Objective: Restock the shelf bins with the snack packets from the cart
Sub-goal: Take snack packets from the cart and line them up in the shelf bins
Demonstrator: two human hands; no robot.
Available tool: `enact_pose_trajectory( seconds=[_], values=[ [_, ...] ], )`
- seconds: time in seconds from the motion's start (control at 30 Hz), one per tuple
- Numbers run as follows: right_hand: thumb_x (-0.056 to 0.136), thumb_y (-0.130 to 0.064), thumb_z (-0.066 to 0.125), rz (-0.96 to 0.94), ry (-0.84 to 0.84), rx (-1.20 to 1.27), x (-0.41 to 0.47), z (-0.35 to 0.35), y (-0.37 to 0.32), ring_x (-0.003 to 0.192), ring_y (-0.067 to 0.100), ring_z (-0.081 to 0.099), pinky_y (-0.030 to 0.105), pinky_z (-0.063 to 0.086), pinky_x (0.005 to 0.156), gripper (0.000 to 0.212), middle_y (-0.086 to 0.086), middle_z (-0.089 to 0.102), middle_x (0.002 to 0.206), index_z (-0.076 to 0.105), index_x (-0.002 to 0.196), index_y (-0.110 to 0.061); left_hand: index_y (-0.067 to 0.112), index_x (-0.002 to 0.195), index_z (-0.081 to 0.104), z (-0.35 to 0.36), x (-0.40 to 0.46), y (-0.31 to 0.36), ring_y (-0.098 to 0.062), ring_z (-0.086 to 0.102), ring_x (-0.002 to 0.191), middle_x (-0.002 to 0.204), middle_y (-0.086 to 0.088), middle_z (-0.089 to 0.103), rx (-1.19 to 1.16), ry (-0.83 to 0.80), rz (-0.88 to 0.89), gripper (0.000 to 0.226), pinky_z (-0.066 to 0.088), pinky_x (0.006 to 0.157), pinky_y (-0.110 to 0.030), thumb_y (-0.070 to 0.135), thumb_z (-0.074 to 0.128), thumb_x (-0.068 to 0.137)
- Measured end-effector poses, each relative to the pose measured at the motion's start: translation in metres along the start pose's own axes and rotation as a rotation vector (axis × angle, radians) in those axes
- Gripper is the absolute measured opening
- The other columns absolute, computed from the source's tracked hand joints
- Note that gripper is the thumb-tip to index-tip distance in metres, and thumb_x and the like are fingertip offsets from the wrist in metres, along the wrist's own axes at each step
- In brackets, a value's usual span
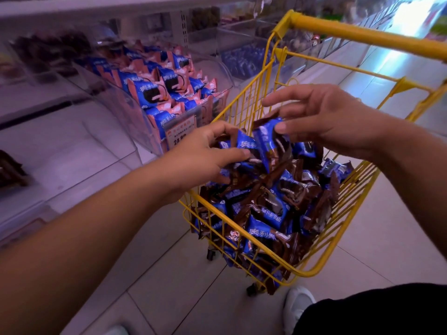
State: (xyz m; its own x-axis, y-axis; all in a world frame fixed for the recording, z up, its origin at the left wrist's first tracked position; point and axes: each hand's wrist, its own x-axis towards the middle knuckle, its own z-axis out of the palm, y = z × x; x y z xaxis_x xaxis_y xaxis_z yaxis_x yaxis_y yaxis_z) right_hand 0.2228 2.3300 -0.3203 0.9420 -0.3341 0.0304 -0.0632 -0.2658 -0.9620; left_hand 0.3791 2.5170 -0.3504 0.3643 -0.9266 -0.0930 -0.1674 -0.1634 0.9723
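A yellow wire cart [314,269] stands on the floor, heaped with blue and brown snack packets [263,213]. Over the far end of the heap, my left hand [205,153] grips a few blue and brown packets [244,145] between thumb and fingers. My right hand [321,119] is just beside it, its thumb and fingers pinching a blue packet [266,139] lifted above the pile. To the left, a clear shelf bin [135,117] holds blue and pink packets [154,93] with a price tag [180,131] on its front.
More clear bins line the shelf: an almost bare one [72,146] near me at the left and others with dark packets [48,54] further back. The cart's yellow handle [362,35] is at the top right. The tiled aisle floor [362,250] and my white shoe [297,308] show below.
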Motion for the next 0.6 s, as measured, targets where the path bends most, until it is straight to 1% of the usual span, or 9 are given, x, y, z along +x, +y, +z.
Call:
enact_pose_trajectory(
  seconds=[0.07,0.1,0.17,0.2,0.27,0.3,0.4,0.5,0.6],
  values=[
    [0.087,-0.002,0.067,-0.086,0.026,-0.086,0.004,0.018,-0.001,0.101,0.028,0.061,0.046,0.051,0.091,0.043,0.034,0.059,0.117,0.061,0.129,-0.011,0.024,0.120,0.060,0.000,0.001,0.002,-0.016,0.073,0.092,0.111,0.001,0.070,-0.113,-0.004,-0.047,0.034,0.062,0.069,-0.033,0.014,0.069,0.089],
    [0.091,-0.001,0.064,-0.112,0.065,-0.139,0.006,0.024,-0.001,0.101,0.020,0.064,0.036,0.053,0.090,0.042,0.022,0.063,0.125,0.058,0.132,-0.011,0.020,0.123,0.059,0.000,0.002,0.002,-0.018,0.073,0.093,0.114,-0.003,0.070,-0.190,0.011,-0.068,0.035,0.062,0.068,-0.031,0.012,0.067,0.090],
    [0.096,-0.009,0.061,-0.111,0.145,-0.231,0.010,0.032,0.000,0.095,0.007,0.065,0.022,0.052,0.083,0.038,0.004,0.062,0.131,0.056,0.134,-0.014,0.012,0.121,0.061,-0.001,0.002,0.004,-0.019,0.074,0.091,0.111,-0.009,0.073,-0.330,0.039,-0.098,0.028,0.060,0.067,-0.026,0.011,0.063,0.093],
    [0.098,-0.015,0.059,-0.085,0.176,-0.258,0.010,0.034,0.000,0.094,0.003,0.065,0.021,0.052,0.081,0.034,0.001,0.064,0.127,0.057,0.132,-0.015,0.009,0.117,0.063,-0.001,0.001,0.004,-0.019,0.074,0.089,0.105,-0.010,0.075,-0.384,0.049,-0.105,0.023,0.060,0.067,-0.025,0.011,0.061,0.094],
    [0.102,-0.026,0.051,-0.009,0.177,-0.212,0.008,0.036,0.000,0.090,0.008,0.068,0.030,0.059,0.078,0.028,0.004,0.070,0.107,0.063,0.121,-0.010,0.005,0.111,0.066,0.000,0.001,0.005,-0.018,0.074,0.087,0.097,-0.009,0.077,-0.469,0.073,-0.102,0.018,0.059,0.067,-0.023,0.012,0.059,0.096],
    [0.104,-0.030,0.047,0.032,0.155,-0.144,0.007,0.037,-0.001,0.088,0.016,0.071,0.037,0.062,0.074,0.033,0.010,0.072,0.100,0.064,0.118,-0.005,0.005,0.111,0.065,0.001,0.000,0.006,-0.019,0.074,0.089,0.098,-0.010,0.077,-0.494,0.092,-0.097,0.018,0.059,0.066,-0.022,0.012,0.059,0.096],
    [0.105,-0.037,0.040,0.070,0.124,-0.025,0.003,0.047,-0.005,0.087,0.033,0.073,0.043,0.062,0.066,0.043,0.019,0.073,0.099,0.064,0.116,-0.004,0.003,0.119,0.061,0.005,0.000,0.007,-0.022,0.073,0.096,0.109,-0.014,0.074,-0.552,0.166,-0.086,0.025,0.058,0.065,-0.022,0.012,0.059,0.096],
    [0.105,-0.041,0.037,0.024,0.123,-0.131,0.004,0.054,-0.009,0.087,0.036,0.072,0.048,0.062,0.071,0.043,0.018,0.072,0.099,0.065,0.114,-0.011,0.004,0.126,0.058,0.011,0.001,0.008,-0.022,0.072,0.101,0.117,-0.014,0.070,-0.588,0.208,-0.075,0.029,0.059,0.066,-0.022,0.012,0.057,0.097],
    [0.106,-0.032,0.038,-0.057,0.096,-0.201,0.005,0.059,-0.010,0.091,0.051,0.066,0.058,0.059,0.071,0.038,0.032,0.064,0.104,0.059,0.117,-0.003,0.007,0.128,0.059,0.014,0.001,0.012,-0.023,0.071,0.102,0.118,-0.013,0.070,-0.637,0.207,-0.081,0.029,0.061,0.074,-0.029,0.011,0.053,0.100]
  ],
)
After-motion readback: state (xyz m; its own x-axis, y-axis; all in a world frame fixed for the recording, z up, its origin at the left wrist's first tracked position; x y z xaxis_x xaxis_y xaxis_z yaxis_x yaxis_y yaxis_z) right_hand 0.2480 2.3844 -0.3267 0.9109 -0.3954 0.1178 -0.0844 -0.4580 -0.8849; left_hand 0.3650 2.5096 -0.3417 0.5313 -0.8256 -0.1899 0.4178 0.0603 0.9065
